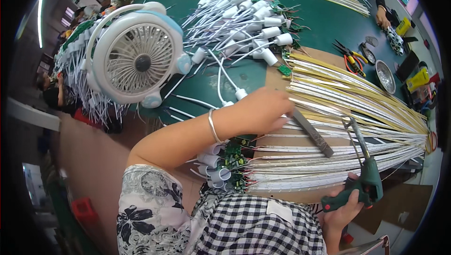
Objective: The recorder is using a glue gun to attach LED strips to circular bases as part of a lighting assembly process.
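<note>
My left hand (268, 110) is closed over the left ends of the LED strips, its fingertips hidden beneath it. Beside its fingers lies a dark grey flat bar (312, 133), slanting across the strips; whether the fingers touch it I cannot tell. My right hand (346, 208) wraps round the handle of a green soldering gun (372, 180), whose metal barrel points up and away over the strips. White and yellow LED strips (338, 161) fan out to the right. Near my body, green circuit boards (235, 156) with thin wires and white sockets (220, 175) sit at the strips' left ends.
A white fan (141, 62) stands left on the green table (169, 119). Behind my left hand lie piled white sockets (270, 32) with cables. Pliers (352, 60) and a metal dish (385, 76) lie far right. Another person's hand (383, 19) is at the far right edge.
</note>
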